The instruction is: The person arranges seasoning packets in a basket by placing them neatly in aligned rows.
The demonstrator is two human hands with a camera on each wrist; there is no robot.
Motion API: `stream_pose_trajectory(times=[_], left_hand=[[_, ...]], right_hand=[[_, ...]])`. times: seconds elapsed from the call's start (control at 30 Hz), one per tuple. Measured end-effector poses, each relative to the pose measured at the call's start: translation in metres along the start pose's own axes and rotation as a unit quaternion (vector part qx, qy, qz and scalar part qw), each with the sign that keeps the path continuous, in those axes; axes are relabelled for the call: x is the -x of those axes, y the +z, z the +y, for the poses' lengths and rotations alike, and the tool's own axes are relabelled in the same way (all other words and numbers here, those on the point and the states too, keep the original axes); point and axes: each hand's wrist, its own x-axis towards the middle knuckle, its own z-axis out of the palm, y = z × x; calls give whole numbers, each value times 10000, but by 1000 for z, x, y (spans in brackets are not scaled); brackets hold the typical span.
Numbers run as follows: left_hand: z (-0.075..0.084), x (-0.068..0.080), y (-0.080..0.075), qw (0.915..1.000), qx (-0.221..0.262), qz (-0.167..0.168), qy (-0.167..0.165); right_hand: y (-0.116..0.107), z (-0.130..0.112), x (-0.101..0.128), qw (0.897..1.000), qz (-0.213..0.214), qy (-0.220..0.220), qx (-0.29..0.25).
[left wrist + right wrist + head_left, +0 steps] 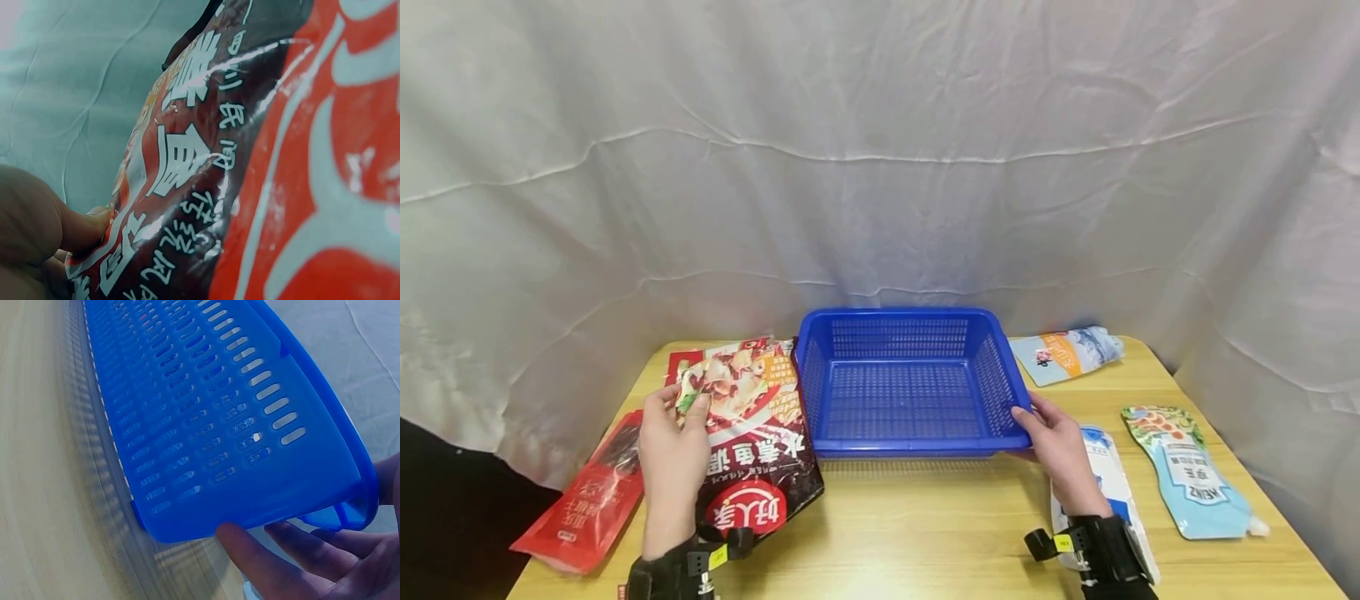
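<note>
My left hand pinches the left edge of a large dark red and black seasoning packet, thumb on its printed front. The packet tilts up beside the basket's left side; in the left wrist view its glossy front fills much of the picture. A blue plastic basket with slotted walls stands at the table's middle, its inside bare. At its near right corner, my right hand grips the rim, thumb on top. The right wrist view shows the fingers spread under the basket's outer corner.
A red packet lies at the left edge, and another red packet shows behind the seasoning packet. On the right lie a blue-orange pouch, a white-blue pouch partly under my wrist, and a Heinz spouted pouch. Grey curtain hangs behind.
</note>
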Motion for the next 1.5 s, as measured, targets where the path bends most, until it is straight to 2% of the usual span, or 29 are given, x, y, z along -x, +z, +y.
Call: stream_pose_trajectory(times=[0.3,0.6,0.8,0.97,1.1,1.37,1.5], left_hand=[[14,5,22,9983,538,-224,13],[23,15,43,9951,816,-508,224],[29,22,58,9930,912,-714,214],[32,26,69,9897,1099,-826,398],[33,30,77,9883,1144,-847,539],[39,34,89,9852,1282,-967,591],[42,36,94,9829,1406,-981,671]], right_hand=[[7,1,-1,9999,-6,-123,-73],[8,1,2,9979,160,-289,563],[8,-5,8,9967,210,-441,644],[9,-13,15,9919,496,-972,644],[17,-25,23,9861,603,-1485,442],[45,-50,31,9755,261,-2183,42],[62,-58,30,9725,-64,-2314,-267]])
